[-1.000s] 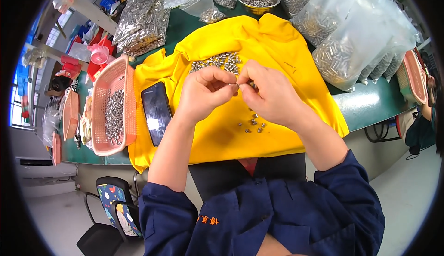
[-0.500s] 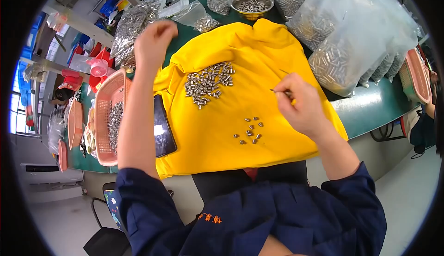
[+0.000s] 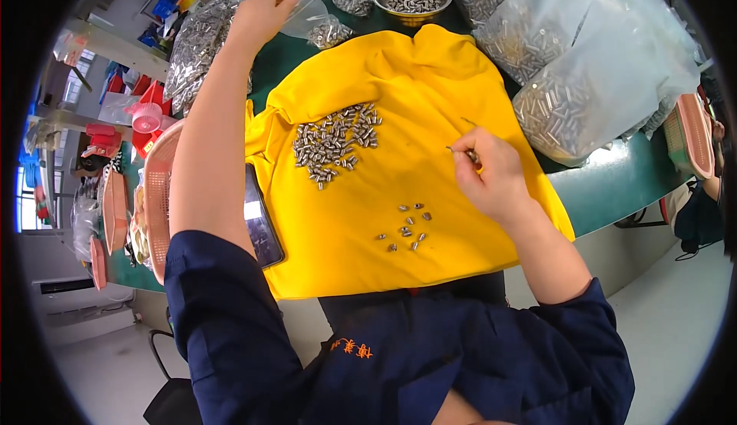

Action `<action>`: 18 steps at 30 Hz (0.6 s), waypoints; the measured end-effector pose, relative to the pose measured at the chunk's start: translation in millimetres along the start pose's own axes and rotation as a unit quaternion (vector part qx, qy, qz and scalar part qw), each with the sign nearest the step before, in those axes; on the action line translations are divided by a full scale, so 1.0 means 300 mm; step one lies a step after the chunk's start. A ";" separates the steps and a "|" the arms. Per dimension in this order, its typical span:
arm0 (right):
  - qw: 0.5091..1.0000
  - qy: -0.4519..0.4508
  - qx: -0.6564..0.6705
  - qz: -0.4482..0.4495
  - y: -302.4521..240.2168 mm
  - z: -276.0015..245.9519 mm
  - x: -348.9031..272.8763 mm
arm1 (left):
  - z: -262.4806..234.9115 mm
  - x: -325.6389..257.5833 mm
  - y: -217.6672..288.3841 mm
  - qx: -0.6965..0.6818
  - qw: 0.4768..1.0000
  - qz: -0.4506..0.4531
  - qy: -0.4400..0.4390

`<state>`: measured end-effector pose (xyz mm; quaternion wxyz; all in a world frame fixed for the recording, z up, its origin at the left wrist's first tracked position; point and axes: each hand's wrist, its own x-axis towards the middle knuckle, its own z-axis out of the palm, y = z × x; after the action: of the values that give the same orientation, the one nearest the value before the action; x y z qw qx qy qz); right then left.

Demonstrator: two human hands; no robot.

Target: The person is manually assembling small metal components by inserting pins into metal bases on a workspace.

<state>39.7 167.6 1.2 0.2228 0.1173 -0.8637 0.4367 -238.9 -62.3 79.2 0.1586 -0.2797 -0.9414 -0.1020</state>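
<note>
My left hand (image 3: pixel 267 16) reaches to the far left, beside the upper edge of a small clear plastic bag (image 3: pixel 304 15) with metal pieces at its end. Its fingers are bent together; what they hold, if anything, is hidden. My right hand (image 3: pixel 491 170) is closed around a thin metal tool (image 3: pixel 465 150) with two slim points, over the right part of a yellow cloth (image 3: pixel 345 225). On the cloth lie a pile of small metal cylinders (image 3: pixel 330 139) and, nearer me, several loose metal cylinders (image 3: pixel 405 231).
A metal bowl (image 3: pixel 414 21) of metal parts stands at the back. Large clear bags of metal pins (image 3: pixel 556 114) fill the right rear, and a bulky bag of metal parts (image 3: pixel 196 52) sits at left. A phone (image 3: pixel 265 229) and a pink basket (image 3: pixel 159 195) are near my left forearm.
My left hand has moved farther away, up to the small plastic bag. The right hand keeps its tool at nearly the same place. The view has shifted slightly.
</note>
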 end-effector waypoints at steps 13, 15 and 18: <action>0.993 0.026 0.110 -0.022 -0.228 -0.053 0.059 | 0.048 -0.546 0.274 -0.154 0.975 0.103 -0.125; 0.988 0.018 0.138 -0.071 -0.277 -0.025 0.106 | 0.065 -0.558 0.295 -0.112 0.985 0.091 -0.092; 0.985 -0.016 0.164 -0.057 -0.301 0.026 0.143 | 0.041 -0.541 0.346 -0.058 0.987 -0.002 -0.151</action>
<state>35.9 107.7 81.4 0.2114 0.2083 -0.7758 0.5568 -55.2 -53.8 20.9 -0.0023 -0.2984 -0.9476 -0.1138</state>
